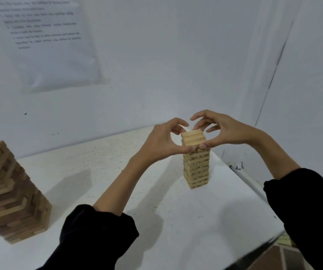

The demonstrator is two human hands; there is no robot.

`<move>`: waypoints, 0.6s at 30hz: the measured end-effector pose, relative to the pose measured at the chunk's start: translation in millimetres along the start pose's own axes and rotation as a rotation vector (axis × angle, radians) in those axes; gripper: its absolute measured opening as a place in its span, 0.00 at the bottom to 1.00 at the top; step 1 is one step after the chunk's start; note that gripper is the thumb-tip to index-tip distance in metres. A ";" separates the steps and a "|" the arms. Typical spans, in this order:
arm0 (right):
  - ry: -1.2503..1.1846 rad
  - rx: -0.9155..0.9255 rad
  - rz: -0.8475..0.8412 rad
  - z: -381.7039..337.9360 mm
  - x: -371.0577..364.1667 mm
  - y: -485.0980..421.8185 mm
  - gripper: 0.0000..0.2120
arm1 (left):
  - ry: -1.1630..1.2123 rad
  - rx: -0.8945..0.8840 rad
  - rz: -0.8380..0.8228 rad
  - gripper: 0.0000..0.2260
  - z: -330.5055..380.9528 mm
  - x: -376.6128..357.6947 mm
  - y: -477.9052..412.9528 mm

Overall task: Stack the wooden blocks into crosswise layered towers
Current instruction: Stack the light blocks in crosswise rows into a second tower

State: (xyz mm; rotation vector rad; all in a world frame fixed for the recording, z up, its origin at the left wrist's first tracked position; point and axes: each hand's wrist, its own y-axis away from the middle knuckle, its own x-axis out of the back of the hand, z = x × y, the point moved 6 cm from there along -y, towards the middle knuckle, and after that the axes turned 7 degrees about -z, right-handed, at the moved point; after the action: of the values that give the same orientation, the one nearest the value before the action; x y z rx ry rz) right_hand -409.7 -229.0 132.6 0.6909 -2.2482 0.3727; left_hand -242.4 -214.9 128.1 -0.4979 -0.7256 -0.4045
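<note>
A slim tower of pale wooden blocks (196, 168) stands upright on the white table (176, 221), right of centre, in crosswise layers. Both hands meet at its top. My left hand (161, 142) presses its thumb against the tower's near side just under the top layer (192, 137), fingers curled at the far left corner. My right hand (222, 131) mirrors it, thumb on the near right side and fingers arched over the far edge. A bigger tower of darker wooden blocks (10, 195) stands at the left edge, leaning in the wide-angle view.
A white wall rises close behind the table, with a printed paper sheet (45, 41) taped at upper left. The table's right edge (254, 184) runs diagonally; brown floor tiles (285, 258) show beyond the front right corner.
</note>
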 end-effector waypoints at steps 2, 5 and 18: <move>0.003 -0.003 -0.008 2.3 -1.3 0.7 0.32 | -0.011 0.000 -0.016 0.26 0.4 -3.6 -1.2; 0.003 -0.012 -0.018 5.7 -1.3 0.8 0.34 | -0.021 -0.004 -0.034 0.29 -0.6 -8.5 -3.2; 0.001 -0.051 -0.072 13.4 -4.4 -0.2 0.42 | -0.010 0.022 -0.050 0.34 -9.7 -10.0 -0.1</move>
State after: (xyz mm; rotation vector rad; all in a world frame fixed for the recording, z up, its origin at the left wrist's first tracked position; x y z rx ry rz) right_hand -414.7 -233.6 120.2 0.7424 -2.2173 0.2795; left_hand -244.2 -218.6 114.7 -0.4617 -0.7522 -0.4407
